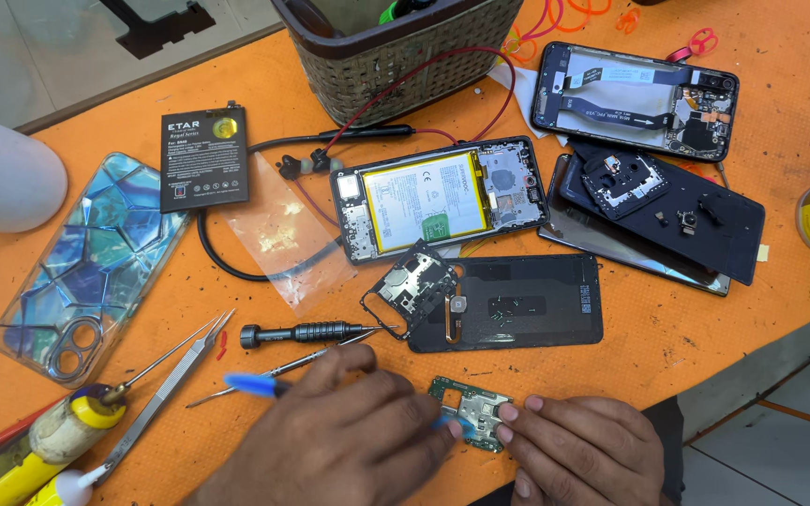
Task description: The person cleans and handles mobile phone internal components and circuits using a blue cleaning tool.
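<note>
My left hand (344, 440) is closed around a thin blue-handled tool (253, 384) whose tip rests on a small green circuit board (469, 405) at the table's near edge. My right hand (581, 450) presses its fingertips on the right side of that board, pinning it to the orange mat. Just beyond the board lie a black back cover (517, 305) with a small black shield plate (412, 286), and behind them an opened phone (442, 199) showing its yellow battery.
A black screwdriver (307, 332), tweezers (175, 379) and glue bottles (53, 433) lie at left. A blue patterned case (82, 267), loose black battery (203, 157), wicker basket (405, 47) and two more dismantled phones (635, 98) (658, 220) crowd the mat. The table edge (752, 361) drops off at right.
</note>
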